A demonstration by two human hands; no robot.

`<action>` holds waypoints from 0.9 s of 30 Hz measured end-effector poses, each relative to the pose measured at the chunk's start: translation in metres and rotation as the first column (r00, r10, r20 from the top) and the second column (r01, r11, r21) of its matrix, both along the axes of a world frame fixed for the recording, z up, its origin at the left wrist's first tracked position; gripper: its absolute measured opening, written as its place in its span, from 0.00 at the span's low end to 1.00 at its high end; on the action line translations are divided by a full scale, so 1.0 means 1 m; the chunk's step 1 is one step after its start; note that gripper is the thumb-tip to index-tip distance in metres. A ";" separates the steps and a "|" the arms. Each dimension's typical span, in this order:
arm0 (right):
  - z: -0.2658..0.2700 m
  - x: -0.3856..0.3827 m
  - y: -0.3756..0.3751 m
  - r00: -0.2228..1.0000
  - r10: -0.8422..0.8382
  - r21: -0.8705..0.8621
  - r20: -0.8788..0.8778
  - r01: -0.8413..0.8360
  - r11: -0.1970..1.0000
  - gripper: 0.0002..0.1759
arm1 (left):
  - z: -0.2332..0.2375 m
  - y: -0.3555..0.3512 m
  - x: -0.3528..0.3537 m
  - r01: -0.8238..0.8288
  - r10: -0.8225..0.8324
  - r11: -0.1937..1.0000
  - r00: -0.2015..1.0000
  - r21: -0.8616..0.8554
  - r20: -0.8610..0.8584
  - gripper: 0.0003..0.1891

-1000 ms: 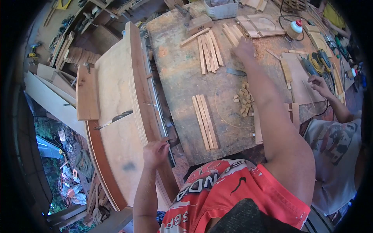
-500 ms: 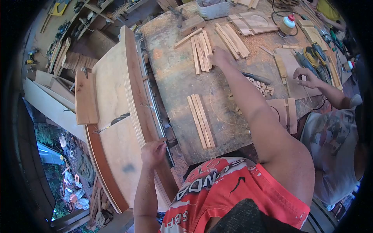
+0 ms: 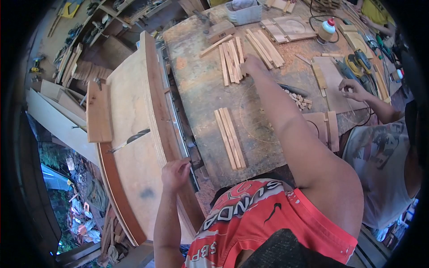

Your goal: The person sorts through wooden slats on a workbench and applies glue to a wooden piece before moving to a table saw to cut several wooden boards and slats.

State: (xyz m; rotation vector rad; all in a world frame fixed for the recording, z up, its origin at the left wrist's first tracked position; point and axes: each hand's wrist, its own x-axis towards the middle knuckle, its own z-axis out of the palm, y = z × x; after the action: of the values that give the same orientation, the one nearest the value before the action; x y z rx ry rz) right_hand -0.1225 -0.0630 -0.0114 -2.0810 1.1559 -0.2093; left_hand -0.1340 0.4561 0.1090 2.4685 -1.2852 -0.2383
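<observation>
My right hand (image 3: 253,66) reaches across the worktable to the right edge of a fanned group of thin wooden strips (image 3: 231,58). Its fingers are closed around the end strip, and the fingertips are partly hidden. My left hand (image 3: 175,173) is by the long upright board (image 3: 157,98) at the table's left side. Its fingers are curled together, and whatever may be between them is hidden. Nearer to me lies a separate row of wooden strips (image 3: 230,139). Another group of strips (image 3: 265,48) lies beyond my right hand.
Small wood blocks (image 3: 299,99) are heaped beside a dark tool (image 3: 292,90). A glue bottle (image 3: 326,31), a grey bin (image 3: 244,12) and a sander (image 3: 357,62) stand farther off. A saw blade (image 3: 137,136) protrudes from the left panel. A co-worker's hand (image 3: 354,90) is at right.
The view has shifted slightly. My right hand stays at the strips and my left hand stays by the board, with almost no movement.
</observation>
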 end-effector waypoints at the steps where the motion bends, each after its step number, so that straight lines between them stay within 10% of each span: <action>1: 0.005 0.001 -0.001 1.000 -0.001 0.040 -0.017 0.002 0.999 0.23 | -0.001 0.000 0.001 -0.002 0.002 1.000 1.000 -0.003 0.002 0.08; 27: -0.019 0.010 -0.032 0.974 0.132 -0.163 -0.183 -0.163 0.973 0.17 | 0.000 -0.002 0.001 0.005 -0.005 1.000 1.000 0.004 -0.013 0.07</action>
State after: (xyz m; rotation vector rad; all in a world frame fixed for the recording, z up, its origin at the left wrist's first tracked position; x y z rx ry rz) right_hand -0.1122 -0.0947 -0.0309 -2.3705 1.1088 -0.0639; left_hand -0.1335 0.4539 0.1092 2.4630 -1.2875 -0.2578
